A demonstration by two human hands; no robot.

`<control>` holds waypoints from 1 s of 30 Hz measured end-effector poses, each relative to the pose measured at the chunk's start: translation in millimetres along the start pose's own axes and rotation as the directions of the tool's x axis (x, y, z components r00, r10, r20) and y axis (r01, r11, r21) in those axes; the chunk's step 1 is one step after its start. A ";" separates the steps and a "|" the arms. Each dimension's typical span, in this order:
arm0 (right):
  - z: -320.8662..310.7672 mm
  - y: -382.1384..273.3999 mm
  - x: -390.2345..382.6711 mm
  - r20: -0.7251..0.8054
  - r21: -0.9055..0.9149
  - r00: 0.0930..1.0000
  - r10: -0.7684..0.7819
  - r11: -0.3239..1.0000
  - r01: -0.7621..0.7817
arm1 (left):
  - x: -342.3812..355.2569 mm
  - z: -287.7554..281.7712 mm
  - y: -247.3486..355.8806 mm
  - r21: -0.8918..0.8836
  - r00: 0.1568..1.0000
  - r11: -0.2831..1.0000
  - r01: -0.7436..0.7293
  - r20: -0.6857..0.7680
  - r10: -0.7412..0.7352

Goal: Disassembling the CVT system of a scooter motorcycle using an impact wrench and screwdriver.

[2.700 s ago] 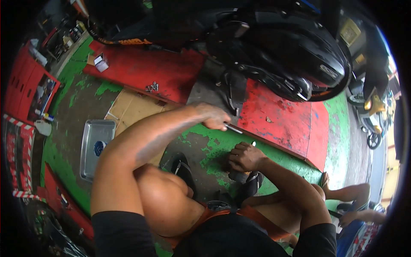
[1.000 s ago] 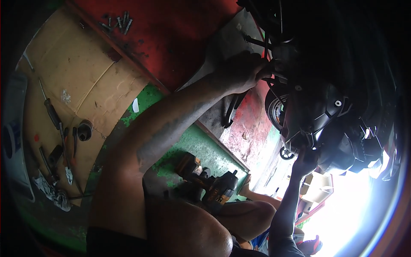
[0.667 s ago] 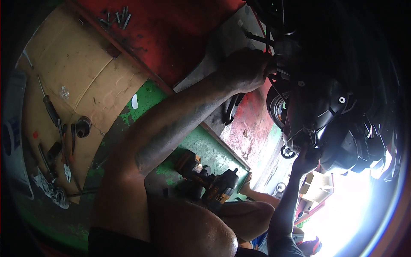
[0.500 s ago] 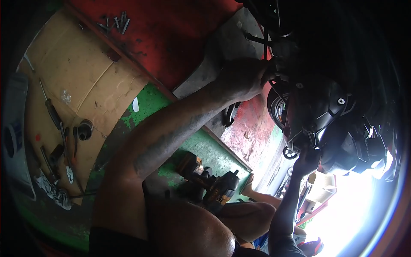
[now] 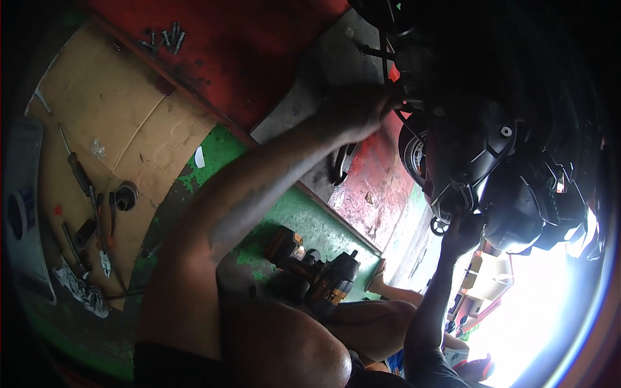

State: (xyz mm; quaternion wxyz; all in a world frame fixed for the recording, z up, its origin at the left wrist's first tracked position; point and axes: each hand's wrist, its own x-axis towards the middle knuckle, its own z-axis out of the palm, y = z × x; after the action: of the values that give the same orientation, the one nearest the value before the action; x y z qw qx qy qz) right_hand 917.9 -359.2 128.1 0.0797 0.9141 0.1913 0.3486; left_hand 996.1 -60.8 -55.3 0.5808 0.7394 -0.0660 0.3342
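My grip is too dark to tell, with left hand (image 5: 365, 113) and right hand (image 5: 463, 234) both up at the motorbike (image 5: 472, 139), upper right, and green floor (image 5: 301, 213) showing between the red platform's (image 5: 259, 45) edge and the drill (image 5: 334, 278).

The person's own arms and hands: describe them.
The left sleeve is dark and short, ending above the elbow; the dark right sleeve shows at the lower edge. No gloves show on the left hand or right hand. The left forearm bears a patchy mark.
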 end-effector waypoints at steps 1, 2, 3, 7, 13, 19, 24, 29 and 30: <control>3.2 -2.6 -1.2 -0.008 0.014 0.999 -0.031 0.999 0.032 | 1.3 -0.5 -11.1 -0.072 0.996 0.994 -0.082 -0.040 0.079; 2.2 -2.8 -0.6 -0.012 0.015 1.000 -0.029 0.999 0.029 | 2.5 0.2 -11.4 -0.062 0.993 0.992 -0.112 -0.042 0.110; 0.3 -4.1 0.7 0.010 0.012 1.000 0.003 1.000 -0.003 | 2.2 1.7 -9.9 -0.060 0.993 0.991 -0.116 -0.041 0.114; -8.3 -0.5 0.0 0.098 0.008 0.990 0.106 0.994 -0.107 | -9.2 14.5 13.0 0.033 0.996 0.998 -0.044 -0.072 0.046; -3.9 -17.8 6.7 0.039 0.018 0.999 0.008 1.000 -0.009 | -10.8 12.1 7.7 0.071 0.993 0.995 -0.067 -0.090 0.073; -8.3 -16.5 6.3 0.090 0.026 0.989 0.119 0.992 -0.121 | -9.1 6.6 24.0 0.148 0.999 0.988 0.045 0.019 -0.048; -11.1 -7.6 3.2 0.086 0.014 0.994 0.064 0.998 -0.065 | -4.6 8.3 26.0 0.033 0.999 0.998 0.051 -0.012 -0.051; -9.9 -11.6 10.5 0.124 0.015 0.992 -0.024 1.000 0.023 | 8.9 1.6 -13.7 0.016 0.988 0.989 -0.146 0.061 0.145; -8.4 -14.1 12.2 0.126 -0.024 0.992 -0.030 0.999 0.033 | 6.9 2.4 -16.4 0.002 0.983 0.983 -0.183 -0.006 0.183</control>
State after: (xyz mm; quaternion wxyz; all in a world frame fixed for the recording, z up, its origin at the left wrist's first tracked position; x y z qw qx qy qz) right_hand 916.5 -341.2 137.8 0.1088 0.9299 0.1957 0.2917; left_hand 1010.4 -55.7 -64.9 0.5474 0.7295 -0.1318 0.3884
